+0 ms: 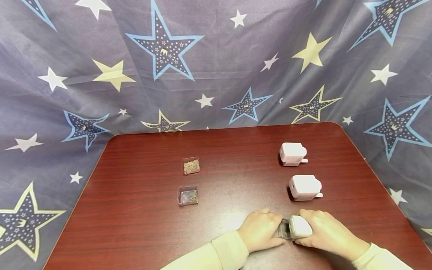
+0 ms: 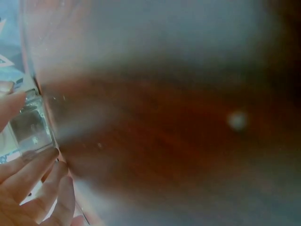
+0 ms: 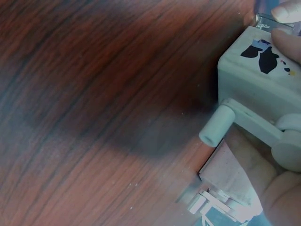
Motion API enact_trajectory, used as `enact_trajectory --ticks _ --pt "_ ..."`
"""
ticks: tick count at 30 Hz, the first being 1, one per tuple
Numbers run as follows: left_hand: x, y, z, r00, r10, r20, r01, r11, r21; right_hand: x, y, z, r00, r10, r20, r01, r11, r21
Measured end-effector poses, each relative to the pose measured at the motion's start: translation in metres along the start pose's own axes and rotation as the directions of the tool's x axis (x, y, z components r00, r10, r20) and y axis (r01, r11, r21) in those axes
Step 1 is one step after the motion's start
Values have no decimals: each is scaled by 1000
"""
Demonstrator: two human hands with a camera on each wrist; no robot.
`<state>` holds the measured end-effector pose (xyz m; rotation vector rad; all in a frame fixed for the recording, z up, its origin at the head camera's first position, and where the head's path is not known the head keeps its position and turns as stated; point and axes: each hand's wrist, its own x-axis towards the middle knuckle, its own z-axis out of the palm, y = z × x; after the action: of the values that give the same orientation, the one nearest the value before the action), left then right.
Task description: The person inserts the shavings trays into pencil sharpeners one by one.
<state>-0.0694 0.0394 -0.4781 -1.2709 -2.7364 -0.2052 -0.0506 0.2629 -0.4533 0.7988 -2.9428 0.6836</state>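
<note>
Between both hands, near the table's front edge, is a white crank pencil sharpener (image 1: 301,227). My right hand (image 1: 329,233) grips its body. The right wrist view shows its crank handle (image 3: 217,125) and a dark printed picture on one face. My left hand (image 1: 260,230) pinches a clear plastic shavings drawer (image 1: 284,229) between thumb and fingers, right beside the sharpener's left end. In the left wrist view the drawer (image 2: 33,127) looks see-through. Whether part of it sits inside the sharpener cannot be told.
Two more white crank sharpeners stand at the right, one farther back (image 1: 292,153) and one nearer (image 1: 305,187). Left of centre lie two clear drawers: the rear drawer (image 1: 185,161) holds shavings, the front drawer (image 1: 185,197) only a few. A star-patterned cloth (image 1: 216,75) hangs behind the table (image 1: 141,225).
</note>
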Motion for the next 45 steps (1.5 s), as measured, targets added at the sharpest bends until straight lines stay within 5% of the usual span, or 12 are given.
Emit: enact_trajectory --ticks 45 --pt "18 13 6 999 -11 -41 10 1000 -21 1 2 5 997 -60 -47 59 998 -21"
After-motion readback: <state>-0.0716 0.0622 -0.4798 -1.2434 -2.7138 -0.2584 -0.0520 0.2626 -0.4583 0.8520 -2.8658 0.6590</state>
